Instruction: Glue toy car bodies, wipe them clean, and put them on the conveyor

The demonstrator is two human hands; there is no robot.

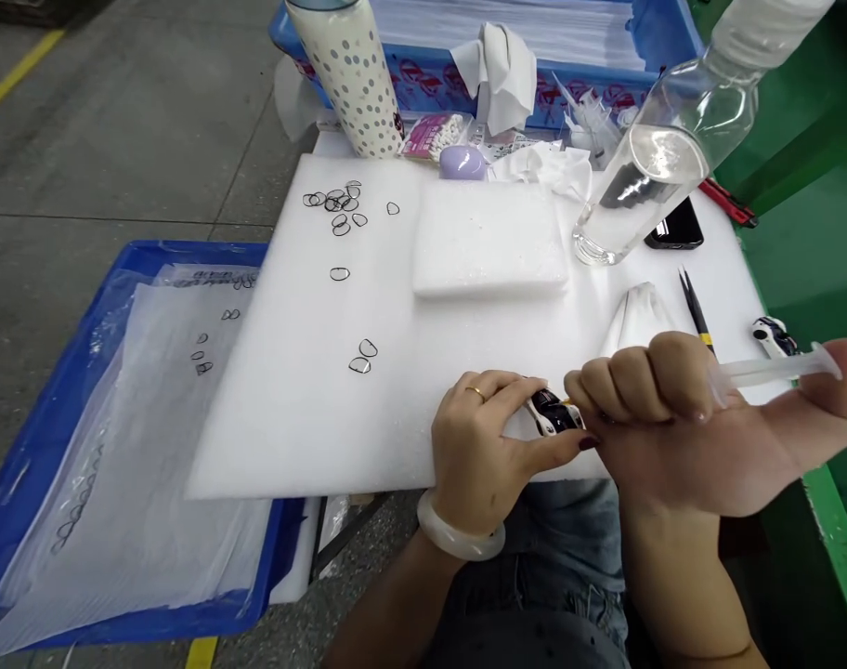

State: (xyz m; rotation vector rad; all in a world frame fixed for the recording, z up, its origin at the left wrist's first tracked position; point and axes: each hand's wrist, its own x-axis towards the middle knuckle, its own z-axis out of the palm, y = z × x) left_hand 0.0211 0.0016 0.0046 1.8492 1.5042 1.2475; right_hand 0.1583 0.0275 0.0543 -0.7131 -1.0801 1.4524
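Note:
Between the thumb and fingers of my left hand point(475, 446) is a small black-and-white toy car point(554, 413), held over the front edge of the white foam board point(291, 409). My right hand point(674, 427) is wrapped around a syringe point(772, 372), its thumb at the plunger end. The syringe's front end lies close to the car, mostly hidden by the curled fingers; whether it touches cannot be seen. Another small black-and-white toy car point(775, 336) rests at the board's right side. Several thin black rings point(340, 201) lie on the left part of the board.
A foam block point(489, 240) sits mid-board. A clear bottle of liquid point(643, 177), a phone point(676, 226), tweezers point(695, 307) and a white cloth point(638, 316) are on the right. A dotted tumbler point(350, 79) stands behind. A blue tray point(145, 249) with sheets is lower left.

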